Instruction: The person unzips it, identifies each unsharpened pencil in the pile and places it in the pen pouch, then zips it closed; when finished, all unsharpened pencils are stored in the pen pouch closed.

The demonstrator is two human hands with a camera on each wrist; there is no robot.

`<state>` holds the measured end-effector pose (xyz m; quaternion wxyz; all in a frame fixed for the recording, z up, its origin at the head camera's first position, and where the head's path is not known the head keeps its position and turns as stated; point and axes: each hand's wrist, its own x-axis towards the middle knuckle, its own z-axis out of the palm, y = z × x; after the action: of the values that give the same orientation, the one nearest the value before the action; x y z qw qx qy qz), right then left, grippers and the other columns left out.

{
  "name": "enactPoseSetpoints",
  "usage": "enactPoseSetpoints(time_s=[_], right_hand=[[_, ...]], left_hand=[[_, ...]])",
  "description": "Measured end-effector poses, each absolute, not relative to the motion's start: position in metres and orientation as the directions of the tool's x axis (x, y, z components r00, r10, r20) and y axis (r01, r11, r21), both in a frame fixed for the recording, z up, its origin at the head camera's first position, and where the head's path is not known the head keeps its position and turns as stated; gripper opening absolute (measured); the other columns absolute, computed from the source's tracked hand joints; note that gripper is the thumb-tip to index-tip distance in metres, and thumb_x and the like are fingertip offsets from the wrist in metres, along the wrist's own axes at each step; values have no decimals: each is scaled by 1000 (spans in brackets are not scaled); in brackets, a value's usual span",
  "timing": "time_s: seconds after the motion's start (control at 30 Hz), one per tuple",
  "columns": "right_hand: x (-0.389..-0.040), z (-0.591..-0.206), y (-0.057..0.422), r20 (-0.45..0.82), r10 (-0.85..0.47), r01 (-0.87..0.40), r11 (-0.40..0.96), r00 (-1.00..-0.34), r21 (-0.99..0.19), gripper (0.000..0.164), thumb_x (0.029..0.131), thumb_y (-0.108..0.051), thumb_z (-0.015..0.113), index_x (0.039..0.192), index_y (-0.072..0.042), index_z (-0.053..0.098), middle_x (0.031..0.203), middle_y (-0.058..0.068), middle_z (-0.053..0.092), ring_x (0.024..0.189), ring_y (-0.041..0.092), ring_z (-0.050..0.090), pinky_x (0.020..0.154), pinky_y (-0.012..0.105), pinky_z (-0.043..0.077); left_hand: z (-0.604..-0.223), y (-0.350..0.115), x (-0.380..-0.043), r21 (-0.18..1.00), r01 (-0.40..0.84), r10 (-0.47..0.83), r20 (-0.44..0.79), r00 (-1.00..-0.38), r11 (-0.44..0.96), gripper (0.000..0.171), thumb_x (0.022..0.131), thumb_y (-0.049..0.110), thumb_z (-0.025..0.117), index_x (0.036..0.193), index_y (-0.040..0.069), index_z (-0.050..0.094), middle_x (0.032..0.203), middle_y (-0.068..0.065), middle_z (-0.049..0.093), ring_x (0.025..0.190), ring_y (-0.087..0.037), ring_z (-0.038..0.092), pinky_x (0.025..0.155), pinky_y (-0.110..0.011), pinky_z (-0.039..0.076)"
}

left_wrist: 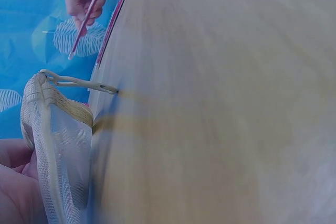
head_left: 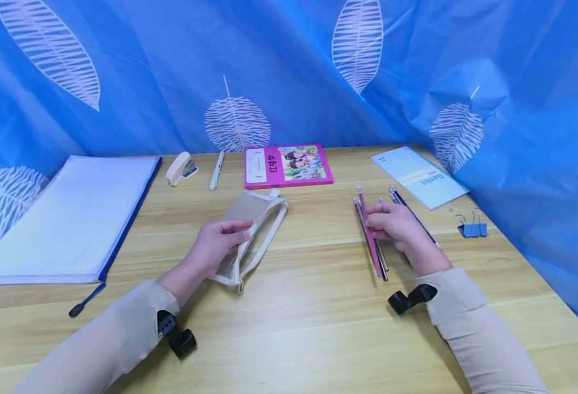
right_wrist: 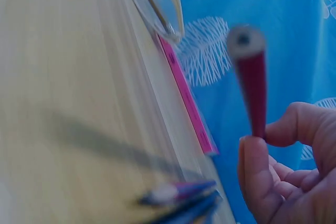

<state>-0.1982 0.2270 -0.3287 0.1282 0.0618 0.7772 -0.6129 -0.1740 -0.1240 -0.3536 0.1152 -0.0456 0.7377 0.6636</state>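
Pink pencil (right_wrist: 253, 93) in the right hand (head_left: 398, 224), over a wood counter

Right hand first: it pinches the pink pencil between thumb and fingers, just above some other pencils (right_wrist: 184, 188) that lie on the counter (head_left: 298, 323). The left hand (head_left: 217, 241) pinches the edge of a see-through mesh pouch (head_left: 244, 210), and the pouch's mouth gapes wide.

The counter is light yellow-brown with wood lines running across it. A pale shine shows on the near part, and soft shadows lie by the arms. Big blue cloth (head_left: 298, 71) hangs behind the counter and at both sides, with some folds in it. White leaf shapes (head_left: 360, 44) are on the cloth, some long and some round.

By the back of the counter sit a small stapler (head_left: 175, 169), a pale pen (head_left: 216, 172), a pink book (head_left: 289, 167) and a pad (head_left: 419, 176). Near the pad is a blue clip (head_left: 473, 229). A big white folder (head_left: 72, 219) lies flat on the left, with a dark blue edge.
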Motion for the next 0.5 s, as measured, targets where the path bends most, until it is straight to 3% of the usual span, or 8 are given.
enactPoseSetpoints(time_s=[0.1,0.2,0.33,0.5], right_hand=[[-196,-332,216,-319,-130,311,76,-939,-947,23,81,7,54,102,-1,54,72,-4,61,61,6,59,59,19,52],[-192,-336,200,-347,-191,358,-26,-918,-933,27,82,9,52,109,3,51,71,-1,60,60,7,57,60,19,52],[-186,-339,171,-372,-220,393,-60,-902,-918,41,83,7,50,123,10,41,73,0,57,63,9,54,63,20,52],[-179,-343,133,-400,-248,430,-84,-883,-899,43,83,7,49,125,11,39,78,3,55,70,13,54,64,22,53]], left_hand=[[-354,-124,-174,970,-219,84,-228,-970,111,35,87,2,60,122,0,58,119,-14,62,87,-4,60,78,-23,52],[-353,-123,-174,969,-219,83,-229,-970,112,35,87,3,60,122,0,58,118,-13,62,86,-3,60,78,-23,53],[-352,-123,-174,969,-217,81,-227,-970,117,35,87,3,61,122,0,58,117,-13,63,86,-4,60,77,-23,53],[-351,-122,-174,968,-220,79,-230,-970,124,35,87,4,61,122,0,58,118,-14,63,86,-4,60,77,-23,53]])
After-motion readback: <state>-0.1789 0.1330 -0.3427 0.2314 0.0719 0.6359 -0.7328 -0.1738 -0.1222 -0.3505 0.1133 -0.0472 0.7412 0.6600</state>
